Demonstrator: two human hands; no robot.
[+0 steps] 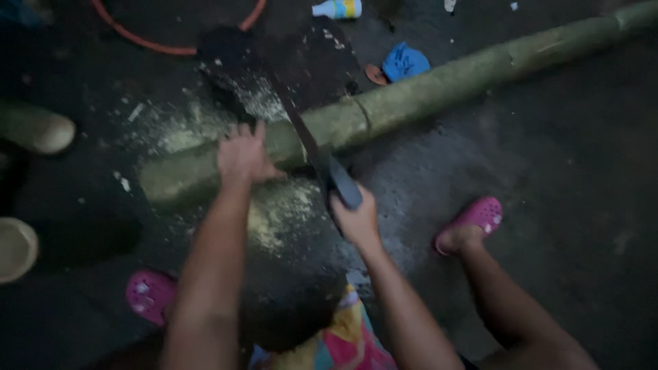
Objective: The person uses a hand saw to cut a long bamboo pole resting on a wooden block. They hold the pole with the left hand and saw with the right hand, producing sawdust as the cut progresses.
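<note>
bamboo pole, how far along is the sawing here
Done: pale sawdust lies on the floor under and behind the bamboo pole, so some cutting has happened. In hand: the left hand presses the pole down while the right hand grips the saw, its blade across the pole. Left: the pole looks still in one piece at the blade; how deep the cut goes cannot be seen.

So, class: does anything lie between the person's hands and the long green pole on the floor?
Nothing visible does. The left hand rests directly on the green pole, and the right hand grips a saw whose blade crosses the pole beside it.
</note>
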